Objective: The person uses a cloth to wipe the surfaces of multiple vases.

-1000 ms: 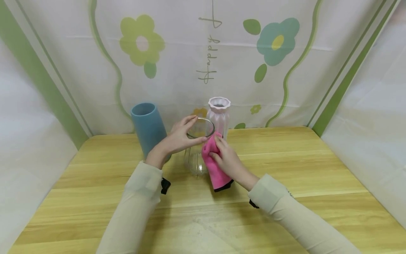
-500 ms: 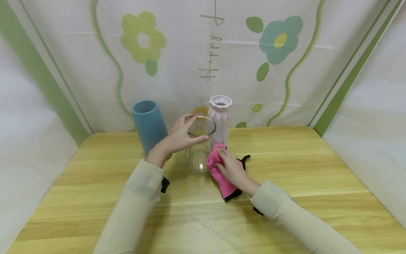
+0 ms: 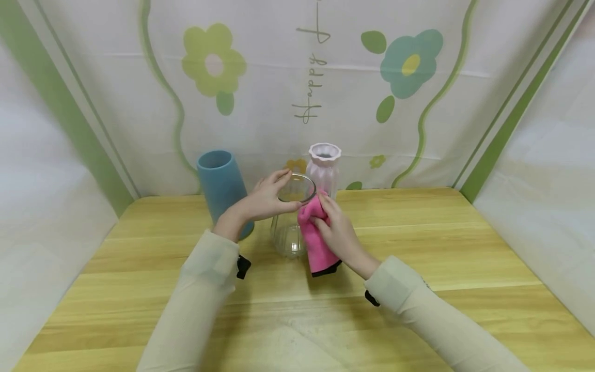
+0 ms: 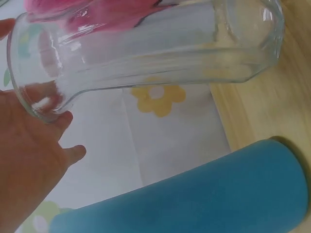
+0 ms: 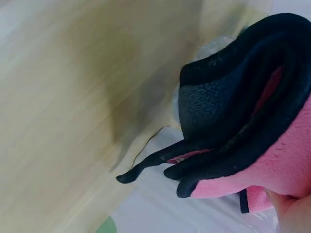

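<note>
A clear glass vase (image 3: 284,236) stands upright mid-table. At its rim my left hand (image 3: 265,200) holds it, thumb on the near side and fingers on the far side; the left wrist view shows these fingers against the flared neck of the glass vase (image 4: 165,63). My right hand (image 3: 343,235) pinches a folded pink cloth (image 3: 317,250) with black edging against the vase's right side, just below the rim. Black trim and a black loop hang from the pink cloth (image 5: 282,167) in the right wrist view, where only a bit of the right hand (image 5: 297,216) shows.
A tall blue vase (image 3: 222,183) stands close on the left, beside the left wrist. Behind the cloth is a pale pink fluted vase (image 3: 324,173), partly hidden. The wooden table (image 3: 446,248) ends at a flower-printed curtain (image 3: 260,124) at the back.
The right hand slid the pink cloth down the side of the glass vase, then brought it back up near the rim. The left hand has stayed on the rim.
</note>
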A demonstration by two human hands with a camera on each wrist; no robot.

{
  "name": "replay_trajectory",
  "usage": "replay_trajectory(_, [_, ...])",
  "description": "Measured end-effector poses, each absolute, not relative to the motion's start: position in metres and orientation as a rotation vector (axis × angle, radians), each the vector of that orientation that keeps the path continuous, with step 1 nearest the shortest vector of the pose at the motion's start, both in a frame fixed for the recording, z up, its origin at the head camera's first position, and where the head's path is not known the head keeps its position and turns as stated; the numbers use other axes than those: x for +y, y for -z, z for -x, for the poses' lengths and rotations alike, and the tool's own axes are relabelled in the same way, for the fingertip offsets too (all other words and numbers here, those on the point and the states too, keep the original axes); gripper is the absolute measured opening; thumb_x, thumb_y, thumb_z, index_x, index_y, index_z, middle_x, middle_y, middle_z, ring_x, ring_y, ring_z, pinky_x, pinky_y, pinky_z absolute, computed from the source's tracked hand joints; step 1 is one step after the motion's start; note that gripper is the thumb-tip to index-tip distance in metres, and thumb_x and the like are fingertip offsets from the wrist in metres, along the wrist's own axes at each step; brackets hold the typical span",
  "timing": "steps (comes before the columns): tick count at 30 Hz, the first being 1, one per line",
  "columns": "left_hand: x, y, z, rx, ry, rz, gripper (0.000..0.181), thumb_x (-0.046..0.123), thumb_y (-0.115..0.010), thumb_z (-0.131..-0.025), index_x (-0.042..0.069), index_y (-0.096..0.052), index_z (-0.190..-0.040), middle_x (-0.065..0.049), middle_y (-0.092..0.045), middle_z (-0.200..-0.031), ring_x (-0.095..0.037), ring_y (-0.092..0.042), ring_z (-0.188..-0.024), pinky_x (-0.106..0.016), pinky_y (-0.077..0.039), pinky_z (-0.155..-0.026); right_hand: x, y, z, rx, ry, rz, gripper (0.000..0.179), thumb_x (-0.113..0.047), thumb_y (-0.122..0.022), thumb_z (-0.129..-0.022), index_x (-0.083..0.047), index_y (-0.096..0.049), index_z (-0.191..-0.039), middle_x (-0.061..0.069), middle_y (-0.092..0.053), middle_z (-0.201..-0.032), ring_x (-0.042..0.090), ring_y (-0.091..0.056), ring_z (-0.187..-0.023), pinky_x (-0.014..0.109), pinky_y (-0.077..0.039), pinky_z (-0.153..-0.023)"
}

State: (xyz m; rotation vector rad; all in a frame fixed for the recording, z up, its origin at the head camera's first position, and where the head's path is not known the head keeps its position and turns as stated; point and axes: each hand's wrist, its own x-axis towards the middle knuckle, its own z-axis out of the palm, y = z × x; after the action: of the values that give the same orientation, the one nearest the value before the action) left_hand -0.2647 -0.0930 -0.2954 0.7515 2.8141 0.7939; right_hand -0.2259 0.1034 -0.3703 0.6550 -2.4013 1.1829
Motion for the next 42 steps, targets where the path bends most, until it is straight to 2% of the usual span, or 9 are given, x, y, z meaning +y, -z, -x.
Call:
replay_trajectory(3, [-0.092,0.299,0.265,2.807,-0.833,-0.759,0.087,0.046,-0.056,-0.087,0.009,-0.014,-0.154,-0.009,-0.010,-0.161,-0.031,-0.011,-0.149,-0.054,0.003,-0.120,0.101,0.368,0.226,-2.378,-1.182,-0.653,0.057,0.000,-0.065,-0.087,0.012,-0.041,-0.137,0.027,-0.042,-0.144,0.039,-0.038,-0.136,0.044,-0.036,-0.109])
replay_trajectory(8, [-0.092,0.305,0.264,2.851,-0.854,-0.718,0.090,0.055,-0.058,-0.086,0.013,-0.016,-0.154,-0.004,-0.012,-0.161,-0.034,-0.007,-0.149,-0.057,-0.002,-0.119,0.102,0.374,0.226,-2.412,-1.101,-0.710,0.056,0.000,-0.066,-0.086,0.017,-0.042,-0.133,0.033,-0.043,-0.140,0.044,-0.042,-0.132,0.047,-0.041,-0.104])
replay_trajectory(14, [-0.090,0.307,0.264,2.876,-0.862,-0.677,0.093,0.061,-0.058,-0.084,0.016,-0.017,-0.154,-0.002,-0.012,-0.161,-0.033,-0.007,-0.149,-0.055,-0.002,-0.120,0.107,0.383,0.225,-2.543,-1.055,-0.729,0.060,-0.003,-0.065,-0.088,0.011,-0.037,-0.140,0.029,-0.047,-0.139,0.041,-0.050,-0.126,0.046,-0.045,-0.101])
replay_trajectory(19, [-0.089,0.306,0.263,2.883,-0.888,-0.645,0.093,0.061,-0.059,-0.084,0.018,-0.017,-0.154,-0.005,-0.009,-0.161,-0.033,-0.011,-0.148,-0.060,-0.017,-0.116,0.112,0.393,0.222,-2.687,-0.993,-0.704,0.065,-0.005,-0.064,-0.089,0.006,-0.033,-0.145,0.027,-0.046,-0.140,0.040,-0.052,-0.123,0.048,-0.046,-0.100])
replay_trajectory(22, [-0.089,0.305,0.261,2.892,-0.891,-0.623,0.091,0.061,-0.058,-0.085,0.018,-0.017,-0.154,-0.009,-0.010,-0.159,-0.031,-0.013,-0.146,-0.058,-0.024,-0.113,0.114,0.396,0.221,-2.756,-0.963,-0.679,0.065,-0.008,-0.064,-0.090,0.003,-0.033,-0.146,0.026,-0.044,-0.143,0.041,-0.050,-0.125,0.049,-0.046,-0.100])
replay_trajectory(26, [-0.088,0.304,0.259,2.912,-0.871,-0.615,0.091,0.061,-0.056,-0.085,0.015,-0.017,-0.154,-0.010,-0.014,-0.157,-0.030,-0.011,-0.144,-0.056,-0.022,-0.114,0.115,0.398,0.221,-2.787,-0.947,-0.651,0.062,-0.011,-0.064,-0.091,0.004,-0.037,-0.144,0.025,-0.044,-0.143,0.041,-0.051,-0.125,0.050,-0.046,-0.100])
replay_trajectory(36, [-0.090,0.296,0.262,2.871,-0.832,-0.660,0.089,0.055,-0.058,-0.088,0.007,-0.020,-0.152,-0.011,-0.015,-0.159,-0.037,-0.008,-0.147,-0.058,-0.012,-0.118,0.110,0.391,0.226,-2.546,-1.073,-0.702,0.058,-0.005,-0.062,-0.090,0.007,-0.038,-0.142,0.026,-0.047,-0.140,0.040,-0.051,-0.125,0.048,-0.045,-0.101])
replay_trajectory(39, [-0.090,0.296,0.263,2.847,-0.852,-0.685,0.088,0.051,-0.057,-0.089,0.005,-0.018,-0.152,-0.012,-0.014,-0.160,-0.035,-0.008,-0.148,-0.056,-0.007,-0.119,0.106,0.382,0.227,-2.496,-1.133,-0.679,0.056,-0.004,-0.060,-0.091,0.008,-0.038,-0.142,0.026,-0.043,-0.144,0.040,-0.046,-0.130,0.048,-0.042,-0.105])
replay_trajectory(42, [-0.090,0.297,0.263,2.835,-0.864,-0.699,0.087,0.048,-0.058,-0.089,0.005,-0.017,-0.153,-0.011,-0.013,-0.160,-0.035,-0.008,-0.148,-0.057,-0.007,-0.119,0.103,0.374,0.226,-2.462,-1.169,-0.662,0.056,-0.003,-0.059,-0.092,0.009,-0.037,-0.141,0.026,-0.037,-0.148,0.040,-0.037,-0.137,0.047,-0.035,-0.110])
